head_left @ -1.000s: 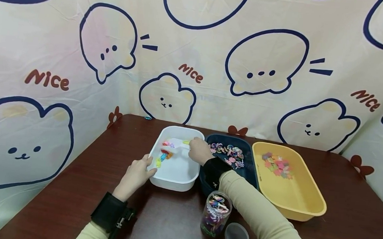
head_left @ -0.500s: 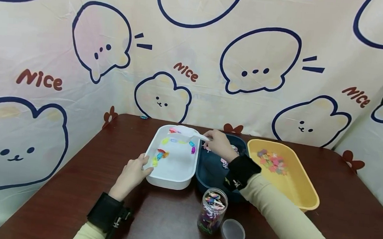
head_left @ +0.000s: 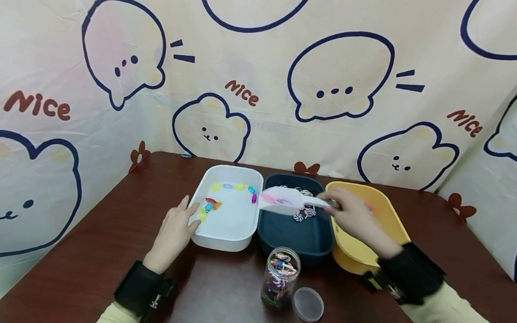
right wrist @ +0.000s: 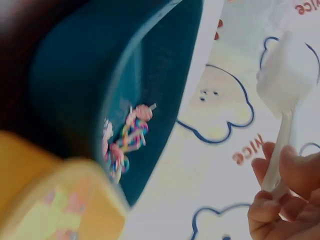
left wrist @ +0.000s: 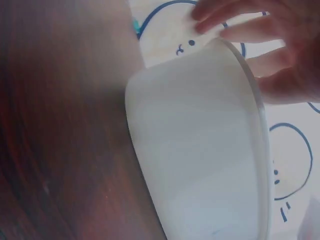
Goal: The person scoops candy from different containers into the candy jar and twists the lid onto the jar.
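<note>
My right hand (head_left: pixel 348 214) grips the handle of a white scoop (head_left: pixel 283 200), which hangs over the dark blue bin (head_left: pixel 298 239). Pink and purple pieces show inside its bowl. From the right wrist view, fingers and thumb curl round the white scoop's handle (right wrist: pixel 278 165). My left hand (head_left: pixel 173 230) rests at the left rim of the white bin (head_left: pixel 232 229), its fingers spread and fairly straight; the left wrist view shows them by the rim. Wrapped candies (head_left: pixel 211 204) in yellow, blue, orange and purple lie in the white bin.
Swirl lollipops (head_left: pixel 304 213) lie in the dark blue bin. The yellow bin (head_left: pixel 346 248) stands to its right, its pink and pastel pieces (right wrist: pixel 60 205) partly hidden. In front stand an open jar of lollipops (head_left: pixel 280 281) and its lid (head_left: pixel 308 305).
The scoop has come up out of the white bin and moved right over the dark blue one, with my right hand shifting toward the yellow bin. My left hand stays at the white rim.
</note>
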### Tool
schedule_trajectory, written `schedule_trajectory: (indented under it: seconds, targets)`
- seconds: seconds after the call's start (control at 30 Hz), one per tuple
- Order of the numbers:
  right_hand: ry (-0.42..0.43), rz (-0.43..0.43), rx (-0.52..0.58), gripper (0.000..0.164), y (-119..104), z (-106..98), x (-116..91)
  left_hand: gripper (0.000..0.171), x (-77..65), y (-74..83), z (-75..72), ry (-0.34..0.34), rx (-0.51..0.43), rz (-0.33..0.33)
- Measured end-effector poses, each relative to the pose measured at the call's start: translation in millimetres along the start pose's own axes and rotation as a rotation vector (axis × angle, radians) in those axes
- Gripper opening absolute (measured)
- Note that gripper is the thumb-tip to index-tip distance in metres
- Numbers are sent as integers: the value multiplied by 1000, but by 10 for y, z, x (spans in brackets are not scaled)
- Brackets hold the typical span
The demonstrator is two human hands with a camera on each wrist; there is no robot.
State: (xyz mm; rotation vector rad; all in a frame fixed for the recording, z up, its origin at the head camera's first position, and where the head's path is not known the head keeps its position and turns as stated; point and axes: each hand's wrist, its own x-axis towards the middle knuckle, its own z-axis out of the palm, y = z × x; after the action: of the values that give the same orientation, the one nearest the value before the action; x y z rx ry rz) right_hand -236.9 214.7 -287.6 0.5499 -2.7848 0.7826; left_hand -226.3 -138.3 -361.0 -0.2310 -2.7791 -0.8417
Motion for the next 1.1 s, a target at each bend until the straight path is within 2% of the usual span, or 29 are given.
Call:
schedule_trajectory:
  seconds: [0.1, 0.13, 0.17, 0.23, 0.33, 0.4, 0.43, 0.53, 0.6, 0.73, 0.93, 1.1]
  targets:
    - [23, -22, -30, 17, 91, -123, -239, 34, -43, 84, 5, 112, -73, 122]
    - [27, -20, -45, 18, 117, -155, -318, 32, -65, 121, 14, 132, -110, 177]
    - [32, -25, -58, 19, 144, -181, -392, 31, -90, 165, 18, 124, -149, 225]
    - [41, -30, -89, 22, 174, -217, -532, 33, -144, 273, 20, 39, -236, 291]
    - [78, -43, -134, 26, 151, -218, -695, 42, -226, 449, 54, -153, -355, 375]
    - [112, -70, -158, 28, 112, -196, -771, 51, -280, 573, 94, -301, -413, 374]
    - [126, -77, -166, 29, 88, -187, -795, 54, -305, 627, 123, -355, -436, 385]
    - [173, -94, -191, 32, 30, -176, -841, 60, -351, 767, 213, -449, -473, 413]
    - [175, -77, -190, 32, -2, -187, -852, 60, -370, 838, 257, -455, -480, 426]
    - [188, -71, -198, 32, -14, -204, -854, 55, -379, 900, 294, -420, -482, 443]
    - [167, -28, -201, 31, 17, -250, -838, 49, -368, 901, 299, -412, -496, 454]
    - [148, -8, -205, 30, 41, -283, -854, 48, -353, 898, 312, -395, -473, 483]
